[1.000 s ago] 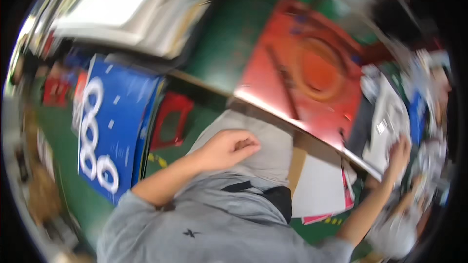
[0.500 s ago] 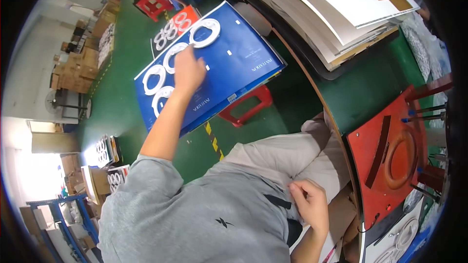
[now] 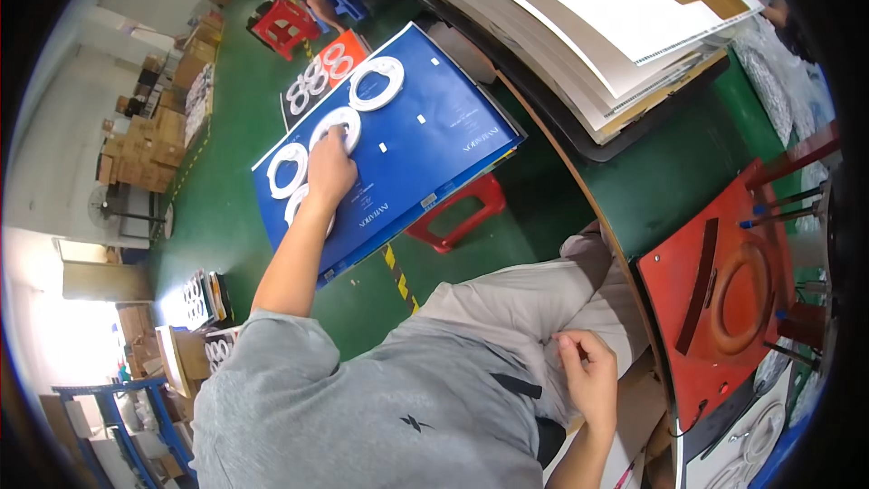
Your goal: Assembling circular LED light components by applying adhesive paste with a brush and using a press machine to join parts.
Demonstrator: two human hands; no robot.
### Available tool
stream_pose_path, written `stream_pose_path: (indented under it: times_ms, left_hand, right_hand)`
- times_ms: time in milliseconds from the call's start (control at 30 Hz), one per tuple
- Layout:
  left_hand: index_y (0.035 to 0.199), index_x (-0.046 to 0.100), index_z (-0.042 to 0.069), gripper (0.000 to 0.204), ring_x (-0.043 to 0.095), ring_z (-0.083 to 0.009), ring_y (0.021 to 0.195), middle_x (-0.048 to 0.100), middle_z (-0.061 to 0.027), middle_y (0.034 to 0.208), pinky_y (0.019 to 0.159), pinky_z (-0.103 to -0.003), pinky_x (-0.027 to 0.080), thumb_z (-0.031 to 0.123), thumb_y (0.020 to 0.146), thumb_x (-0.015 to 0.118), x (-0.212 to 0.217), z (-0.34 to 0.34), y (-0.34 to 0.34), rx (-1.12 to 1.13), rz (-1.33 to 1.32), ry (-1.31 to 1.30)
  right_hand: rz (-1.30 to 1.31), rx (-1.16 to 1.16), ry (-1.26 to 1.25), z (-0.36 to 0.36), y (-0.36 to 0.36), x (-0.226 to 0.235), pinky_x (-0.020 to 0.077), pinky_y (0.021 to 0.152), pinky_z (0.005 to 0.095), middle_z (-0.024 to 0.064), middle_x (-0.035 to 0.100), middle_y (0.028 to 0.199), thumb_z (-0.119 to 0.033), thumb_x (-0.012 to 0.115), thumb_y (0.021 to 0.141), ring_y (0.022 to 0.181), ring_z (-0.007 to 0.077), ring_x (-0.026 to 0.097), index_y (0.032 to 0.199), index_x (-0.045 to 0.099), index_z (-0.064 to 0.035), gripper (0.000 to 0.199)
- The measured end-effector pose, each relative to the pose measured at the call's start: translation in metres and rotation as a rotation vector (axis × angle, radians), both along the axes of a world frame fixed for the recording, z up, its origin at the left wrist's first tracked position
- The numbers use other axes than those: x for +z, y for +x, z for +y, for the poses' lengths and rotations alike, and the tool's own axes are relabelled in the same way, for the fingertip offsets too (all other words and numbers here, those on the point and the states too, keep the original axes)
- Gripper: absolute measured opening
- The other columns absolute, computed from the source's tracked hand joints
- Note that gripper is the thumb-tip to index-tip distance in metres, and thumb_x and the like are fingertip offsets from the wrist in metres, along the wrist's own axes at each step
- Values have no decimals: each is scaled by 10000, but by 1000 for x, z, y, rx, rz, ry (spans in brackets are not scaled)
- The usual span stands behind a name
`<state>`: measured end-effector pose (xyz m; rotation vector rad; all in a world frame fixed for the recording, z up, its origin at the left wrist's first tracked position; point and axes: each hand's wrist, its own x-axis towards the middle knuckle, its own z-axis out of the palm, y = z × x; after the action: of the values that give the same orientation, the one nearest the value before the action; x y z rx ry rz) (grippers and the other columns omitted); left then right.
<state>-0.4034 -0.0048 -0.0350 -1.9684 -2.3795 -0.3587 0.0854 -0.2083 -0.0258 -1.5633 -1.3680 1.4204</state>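
Observation:
My left hand (image 3: 331, 172) reaches over a blue printed sheet (image 3: 425, 145), its fingers curled down on a flat white ring (image 3: 348, 139); part of the ring and the fingertips are hidden. A second white ring (image 3: 391, 91) lies farther right and a third ring (image 3: 277, 183) to the left. Another ring (image 3: 295, 206) is partly covered by my wrist. Small white patches dot the sheet. Near my lap, beside the grey shirt's hem, my right hand (image 3: 593, 380) is curled with thumb and forefinger close together; anything inside cannot be made out.
A red stool (image 3: 462, 213) stands under the sheet. At right is a green-topped table (image 3: 625, 195) with a stack of large sheets (image 3: 579, 45) and a red plate with an oval ring form (image 3: 697, 299). Farther off, another person sits beyond a red stool (image 3: 282, 27); cartons (image 3: 145, 154) line the wall.
My left hand has moved left and nearer to me, from beside the right ring onto the middle one. My right hand stays near my lap. The whole view has shifted slightly.

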Motion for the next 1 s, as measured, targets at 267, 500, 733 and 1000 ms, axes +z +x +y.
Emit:
stream_pose_path:
  times_ms: [267,500,733,1000]
  left_hand:
    - [1278,658,-37,332,709,-113,807,781,-124,1051,683,-253,551,55,966,724,140,-6,131,-455,-1034,-547]
    - [1346,612,-60,355,770,-248,989,745,-237,1186,872,-373,630,101,1034,667,129,-26,305,-1108,-1557,-190]
    - [1252,712,39,374,605,-333,1326,678,-133,1385,1173,-484,425,63,879,681,79,-57,447,-1723,-727,115]
    - [1240,680,-14,362,628,-354,1296,693,-172,1318,1141,-510,467,36,882,671,72,-40,459,-1778,-749,133]
  right_hand:
    - [91,-88,-115,-11,-9,4,482,644,269,74,672,817,-104,702,1016,697,125,608,1015,741,15,125]
    - [-1,-56,131,-11,-15,20,506,677,297,96,684,862,-97,701,1006,718,169,629,1029,738,11,117]
    - [-4,-129,129,-26,-18,19,552,794,414,185,726,981,-158,683,1017,875,363,699,1069,733,5,178]
    - [58,-146,35,-30,-26,1,523,685,323,122,716,918,-156,684,1031,741,191,648,1071,735,21,188]
